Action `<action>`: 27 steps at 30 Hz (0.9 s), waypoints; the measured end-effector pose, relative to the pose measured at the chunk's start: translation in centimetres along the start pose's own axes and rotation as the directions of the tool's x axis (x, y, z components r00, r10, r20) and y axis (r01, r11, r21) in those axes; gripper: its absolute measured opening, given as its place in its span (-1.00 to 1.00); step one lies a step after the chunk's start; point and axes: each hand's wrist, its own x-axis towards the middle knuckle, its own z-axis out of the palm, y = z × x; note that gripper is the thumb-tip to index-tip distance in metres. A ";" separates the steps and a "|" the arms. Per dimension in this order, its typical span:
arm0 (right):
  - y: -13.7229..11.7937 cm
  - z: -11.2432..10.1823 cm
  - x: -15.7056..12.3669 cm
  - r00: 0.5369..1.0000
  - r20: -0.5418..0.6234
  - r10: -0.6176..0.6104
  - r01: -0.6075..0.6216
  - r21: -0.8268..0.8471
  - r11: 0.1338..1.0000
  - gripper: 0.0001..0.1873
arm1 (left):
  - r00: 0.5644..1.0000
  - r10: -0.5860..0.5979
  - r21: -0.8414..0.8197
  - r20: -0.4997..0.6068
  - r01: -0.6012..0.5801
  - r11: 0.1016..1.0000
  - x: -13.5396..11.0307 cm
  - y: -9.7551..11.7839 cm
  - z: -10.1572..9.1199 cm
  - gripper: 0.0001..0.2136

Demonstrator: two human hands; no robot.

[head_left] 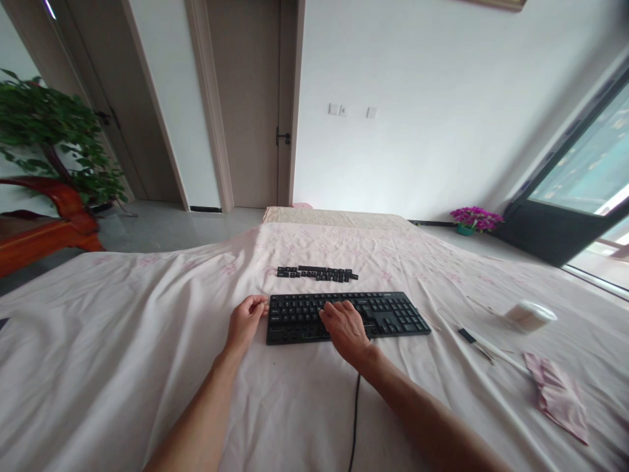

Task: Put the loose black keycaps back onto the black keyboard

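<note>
A black computer keyboard [295,314] lies on the pale pink cloth, its front row bare of keycaps over much of the left part. Beside its left end is my left hand [246,320], fingers curled together and tips at the edge; whether they pinch anything is not visible. My right hand [345,328] rests over the middle of the keys with fingers bent down and together. What its fingertips grip, if anything, is hidden. Behind the keyboard, several loose black keycaps [322,273] lie in rows, a long space bar [312,268] among them.
The keyboard's cable [356,419] runs toward me. To the right lie a clear tub of cotton swabs [531,316], loose swabs, a small brush with black bristles [466,335] and a folded pink cloth [557,396]. A wooden armchair [54,216] stands at far left.
</note>
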 end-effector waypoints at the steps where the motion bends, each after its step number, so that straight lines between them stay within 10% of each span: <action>1: -0.1 -0.1 0.1 1.000 0.010 -0.011 0.011 -0.009 1.000 -0.82 | 1.000 0.003 0.000 0.003 -0.003 1.000 0.0 0.0 0.0 -0.72; 17: -1.7 0.1 -0.8 0.998 0.043 -0.035 0.038 -0.064 0.997 -0.71 | 1.000 0.007 0.003 0.002 -0.007 1.000 -0.2 0.1 -0.1 -0.73; 27: 4.7 0.1 2.7 0.961 0.025 0.277 -0.272 0.284 0.919 -0.66 | 1.000 -0.013 -0.019 0.012 0.013 1.000 0.0 0.0 -0.1 -0.72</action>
